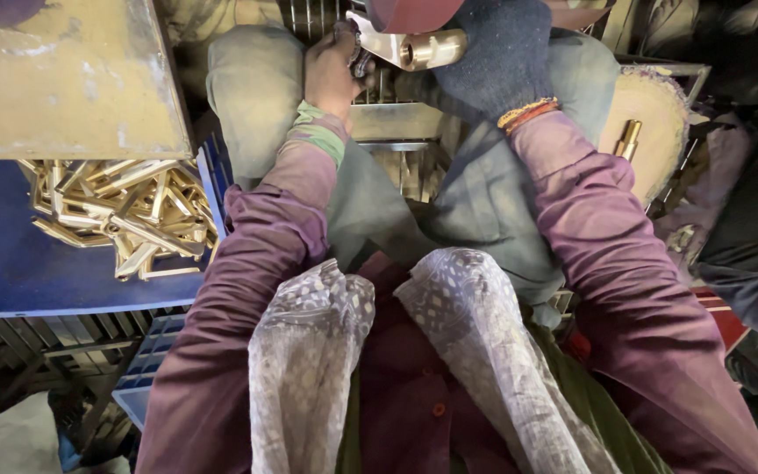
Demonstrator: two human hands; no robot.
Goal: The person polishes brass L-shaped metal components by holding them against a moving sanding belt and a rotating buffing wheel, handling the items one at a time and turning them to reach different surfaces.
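The gloved right hand clamped a heavy, rigid brass fitting; beside it, the left hand pinched a small tool.

The brass part held far off shines glossy and smooth, wrapped by the right hand in a dark, fuzzy knit glove; the left hand is bare. At left, brass fittings gleam in a smooth blue plastic tray, under a scuffed, matt yellowish board. The sleeves are soft maroon cloth, the near scarf thin speckled fabric.
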